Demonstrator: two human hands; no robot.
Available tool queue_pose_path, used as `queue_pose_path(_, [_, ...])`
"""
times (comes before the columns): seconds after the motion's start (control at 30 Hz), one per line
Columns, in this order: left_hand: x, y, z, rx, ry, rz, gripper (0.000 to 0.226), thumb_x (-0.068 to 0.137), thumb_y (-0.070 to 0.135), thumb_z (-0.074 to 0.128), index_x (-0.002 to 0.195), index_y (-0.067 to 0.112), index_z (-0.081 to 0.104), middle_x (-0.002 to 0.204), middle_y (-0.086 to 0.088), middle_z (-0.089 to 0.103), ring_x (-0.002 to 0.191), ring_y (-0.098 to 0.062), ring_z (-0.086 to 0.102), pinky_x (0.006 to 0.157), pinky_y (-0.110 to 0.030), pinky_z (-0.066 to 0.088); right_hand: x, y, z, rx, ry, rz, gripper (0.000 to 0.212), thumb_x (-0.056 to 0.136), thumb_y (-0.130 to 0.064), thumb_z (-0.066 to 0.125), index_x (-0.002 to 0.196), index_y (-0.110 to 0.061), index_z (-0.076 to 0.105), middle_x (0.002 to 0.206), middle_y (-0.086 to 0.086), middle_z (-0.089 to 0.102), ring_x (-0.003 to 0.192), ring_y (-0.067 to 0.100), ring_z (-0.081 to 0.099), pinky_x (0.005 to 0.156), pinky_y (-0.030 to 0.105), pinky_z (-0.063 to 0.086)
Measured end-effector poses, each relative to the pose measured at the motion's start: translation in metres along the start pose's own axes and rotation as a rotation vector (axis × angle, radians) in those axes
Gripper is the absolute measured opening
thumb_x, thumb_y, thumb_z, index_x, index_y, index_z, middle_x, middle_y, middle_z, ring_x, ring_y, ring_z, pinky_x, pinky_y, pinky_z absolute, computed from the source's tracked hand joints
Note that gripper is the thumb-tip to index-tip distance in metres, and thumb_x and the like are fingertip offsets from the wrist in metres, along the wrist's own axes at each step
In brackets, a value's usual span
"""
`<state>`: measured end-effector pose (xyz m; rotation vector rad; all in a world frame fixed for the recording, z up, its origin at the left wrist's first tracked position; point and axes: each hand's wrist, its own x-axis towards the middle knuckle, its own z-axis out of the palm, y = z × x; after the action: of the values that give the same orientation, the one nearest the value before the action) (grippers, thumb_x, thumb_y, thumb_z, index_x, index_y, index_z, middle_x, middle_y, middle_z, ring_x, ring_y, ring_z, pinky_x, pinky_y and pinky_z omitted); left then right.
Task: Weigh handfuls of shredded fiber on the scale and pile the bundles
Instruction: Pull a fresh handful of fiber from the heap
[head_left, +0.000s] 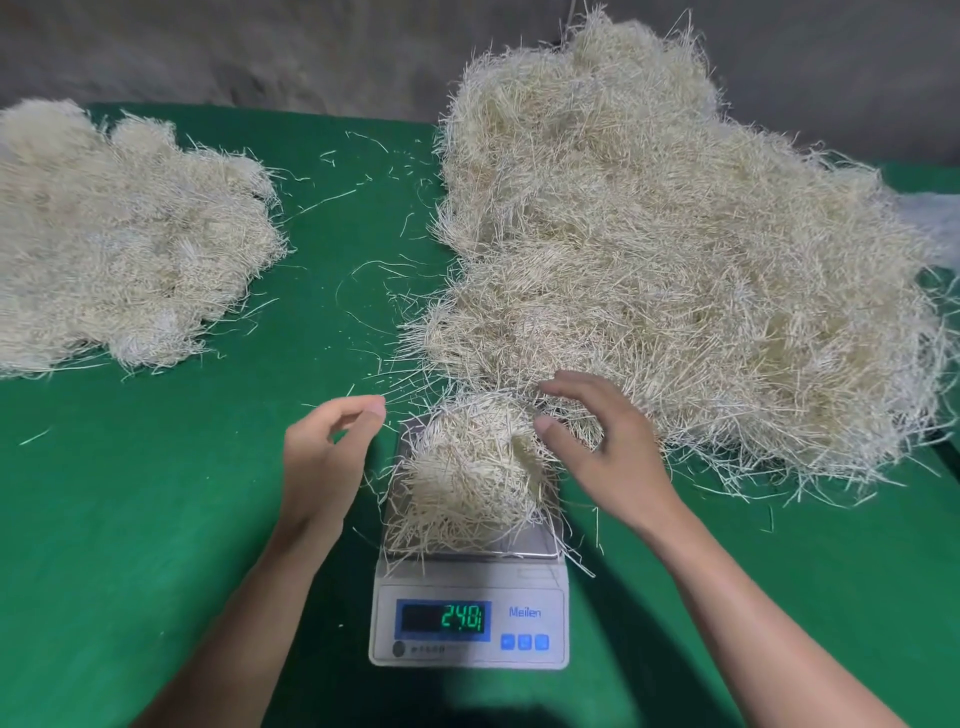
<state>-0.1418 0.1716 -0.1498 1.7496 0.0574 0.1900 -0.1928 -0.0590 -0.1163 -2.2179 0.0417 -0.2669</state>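
I am at the weighing step. A handful of shredded fiber (475, 478) sits on the platform of the digital scale (470, 618), spilling a little over its edges, and the green display (461, 617) shows what I read as 24.0, though the last mark is unclear.

My left hand (324, 457) hovers just left of the platform, fingers loosely curled, thumb and forefinger almost meeting; I cannot tell whether a strand or two is pinched there. My right hand (597, 441) is spread half open over the back right edge of the handful, fingertips brushing the fiber without gripping any.

The big loose heap of unweighed fiber (675, 249) lies just behind and right of the scale, its front fringe touching the weighed portion. The pile of finished bundles (114, 244) rests well apart at far left on the green table cover (156, 493).

Next, as I judge it, I trim or top up if the reading is off target, then gather the handful with both hands, keep stray strands from dragging the heap along, and carry it left to the pile.
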Motion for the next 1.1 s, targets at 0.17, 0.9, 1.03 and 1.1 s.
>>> queue_pose_path(0.17, [-0.003, 0.005, -0.001, -0.014, 0.009, 0.016, 0.023, 0.087, 0.007, 0.062, 0.084, 0.029, 0.068, 0.086, 0.014, 0.070, 0.086, -0.001, 0.065, 0.075, -0.015, 0.046, 0.000, 0.001, -0.004, -0.004, -0.002, -0.007, 0.028, 0.087, -0.028, 0.065, 0.114, -0.029, 0.060, 0.121, -0.018, 0.049, 0.118, -0.002, 0.042, 0.100, 0.013, 0.022])
queue_pose_path(0.9, [-0.006, 0.006, 0.004, 0.012, -0.015, 0.008, 0.018, 0.088, 0.011, 0.063, 0.085, 0.028, 0.068, 0.084, 0.013, 0.071, 0.079, 0.005, 0.064, 0.066, -0.005, 0.045, 0.001, 0.004, -0.002, 0.038, 0.022, -0.043, 0.026, 0.086, -0.025, 0.066, 0.111, -0.030, 0.061, 0.121, -0.014, 0.053, 0.119, 0.002, 0.045, 0.108, 0.029, 0.028])
queue_pose_path(1.03, [-0.005, 0.003, 0.006, 0.025, -0.016, -0.005, 0.018, 0.088, 0.010, 0.062, 0.086, 0.027, 0.068, 0.085, 0.013, 0.070, 0.079, 0.005, 0.064, 0.066, -0.007, 0.047, 0.005, 0.006, -0.001, 0.000, -0.083, -0.053, 0.054, 0.080, -0.043, 0.067, 0.129, -0.039, 0.045, 0.142, -0.011, 0.040, 0.132, 0.005, 0.033, 0.115, 0.038, 0.023])
queue_pose_path(1.1, [-0.004, -0.001, 0.008, 0.082, -0.049, -0.021, 0.016, 0.090, 0.011, 0.060, 0.098, 0.024, 0.067, 0.096, 0.011, 0.069, 0.089, 0.001, 0.063, 0.078, -0.014, 0.049, 0.013, 0.007, 0.004, -0.072, -0.266, -0.065, 0.089, 0.068, -0.061, 0.066, 0.142, -0.050, 0.018, 0.157, -0.014, 0.008, 0.144, 0.008, 0.006, 0.115, 0.043, 0.009])
